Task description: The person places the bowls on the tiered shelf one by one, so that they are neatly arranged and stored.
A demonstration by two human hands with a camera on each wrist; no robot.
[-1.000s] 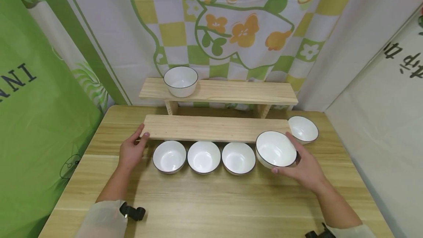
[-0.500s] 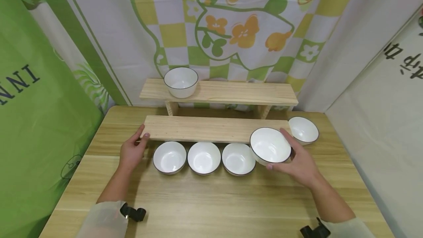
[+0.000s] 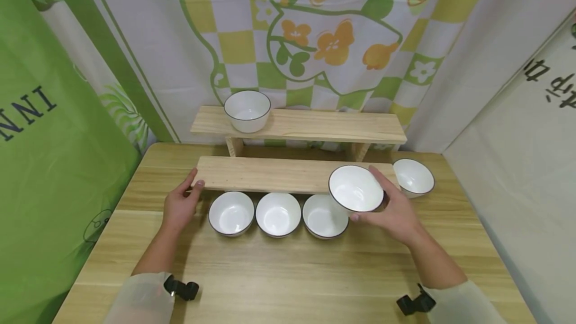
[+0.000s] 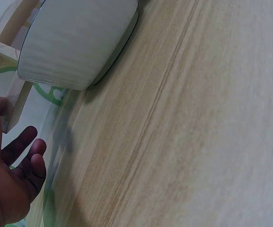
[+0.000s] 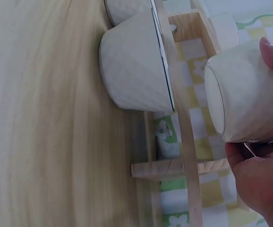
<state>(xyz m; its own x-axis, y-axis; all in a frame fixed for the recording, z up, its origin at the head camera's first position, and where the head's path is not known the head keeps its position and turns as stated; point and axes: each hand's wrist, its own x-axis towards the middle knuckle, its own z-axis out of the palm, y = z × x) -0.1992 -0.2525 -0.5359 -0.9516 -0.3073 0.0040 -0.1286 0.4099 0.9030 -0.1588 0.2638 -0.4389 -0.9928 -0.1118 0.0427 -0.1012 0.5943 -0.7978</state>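
My right hand (image 3: 398, 216) holds a white dark-rimmed bowl (image 3: 355, 188) by its right side, thumb at the near side and fingers at the far side. The bowl is raised and overlaps the right part of the lower shelf board (image 3: 261, 174) in the head view; the right wrist view shows its patterned wall and base (image 5: 216, 99) off the table. My left hand (image 3: 177, 209) grips the left end of that board between thumb and index finger, its other fingers loosely curled in the left wrist view. Three similar bowls, left (image 3: 231, 213), middle (image 3: 278, 214) and right (image 3: 321, 220), stand in a row before the board.
Behind, the upper shelf board (image 3: 324, 123) carries one white bowl (image 3: 247, 111) toward its left. Another bowl (image 3: 413, 176) stands on the table (image 3: 288, 279) beyond the lower board's right end. A patterned curtain (image 3: 238, 46) hangs directly behind the shelves.
My right hand has carried its bowl leftward and farther back, from beside the row to over the lower board's right part. My left hand stays at the board's end.
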